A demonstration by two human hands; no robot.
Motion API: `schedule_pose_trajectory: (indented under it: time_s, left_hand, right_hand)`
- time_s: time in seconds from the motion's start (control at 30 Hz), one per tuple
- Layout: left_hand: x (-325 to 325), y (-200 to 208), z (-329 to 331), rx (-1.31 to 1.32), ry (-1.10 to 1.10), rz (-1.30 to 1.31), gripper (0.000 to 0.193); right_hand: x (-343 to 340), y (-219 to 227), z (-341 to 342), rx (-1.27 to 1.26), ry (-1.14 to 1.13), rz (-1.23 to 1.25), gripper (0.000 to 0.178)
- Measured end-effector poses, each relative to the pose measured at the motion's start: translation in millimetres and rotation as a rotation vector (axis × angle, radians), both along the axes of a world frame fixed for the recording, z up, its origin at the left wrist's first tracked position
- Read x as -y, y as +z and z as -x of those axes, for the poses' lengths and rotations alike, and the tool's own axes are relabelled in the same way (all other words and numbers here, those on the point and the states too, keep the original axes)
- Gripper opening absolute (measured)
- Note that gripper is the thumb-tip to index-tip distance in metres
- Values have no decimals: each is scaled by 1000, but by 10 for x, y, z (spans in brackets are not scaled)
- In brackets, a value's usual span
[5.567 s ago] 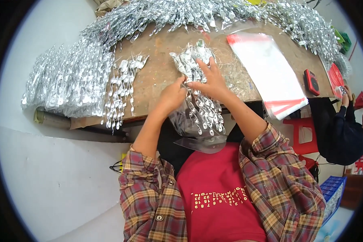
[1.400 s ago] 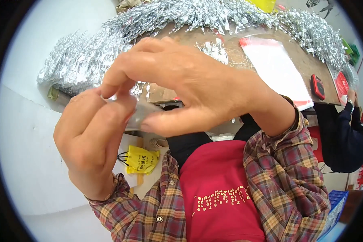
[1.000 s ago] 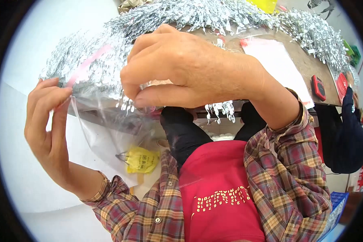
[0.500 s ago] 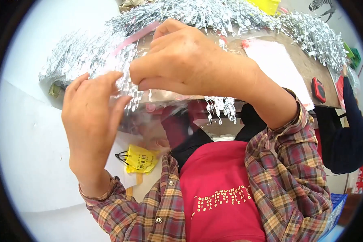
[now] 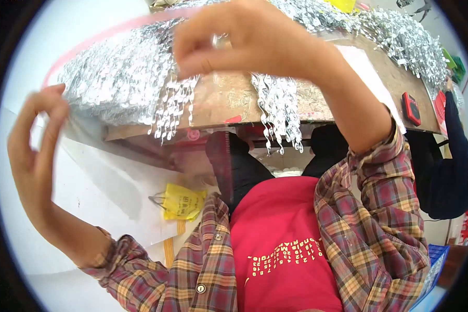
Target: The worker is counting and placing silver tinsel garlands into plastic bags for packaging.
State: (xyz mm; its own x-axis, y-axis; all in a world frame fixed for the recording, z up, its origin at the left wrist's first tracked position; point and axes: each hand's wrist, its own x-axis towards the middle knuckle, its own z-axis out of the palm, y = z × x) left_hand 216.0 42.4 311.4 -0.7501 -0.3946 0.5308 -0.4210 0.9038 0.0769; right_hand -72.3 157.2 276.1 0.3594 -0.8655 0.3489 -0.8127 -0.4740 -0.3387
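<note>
A translucent pink strip (image 5: 114, 32), like ribbon or tape, arcs above the table. At the far left, my left hand (image 5: 36, 140) pinches one end of it between thumb and fingertips. The strip's other end runs to my right hand (image 5: 239, 41), whose curled fingers are closed and blurred by motion. Below and behind the hands lies a heap of silver tinsel strands (image 5: 114, 78) with twisted, shiny dangles. One tinsel bunch (image 5: 174, 106) hangs over the table's near edge under my right hand. Another tinsel bunch (image 5: 278, 112) hangs farther right.
The brown wooden table (image 5: 221, 104) carries more tinsel (image 5: 405, 39) at the back right. A white sheet (image 5: 361, 67) and a red device (image 5: 412, 109) lie on its right side. Below left is a yellow bag (image 5: 184, 203). Another person's dark sleeve (image 5: 452, 125) shows at the far right.
My left hand has swung out to the left, and the pink strip now spans a much longer arc. The right hand has risen slightly.
</note>
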Motion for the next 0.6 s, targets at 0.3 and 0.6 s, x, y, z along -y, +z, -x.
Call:
schedule_pose_trajectory:
  time_s: [0.3,0.6]
  left_hand:
    - [1191,288,424,-40,-72,-400,26]
    - [858,-1684,208,350,-80,-1334,14]
  right_hand:
    - [874,-76,306,963,153,-227,26]
    - [56,-1667,46,899,79,-727,23]
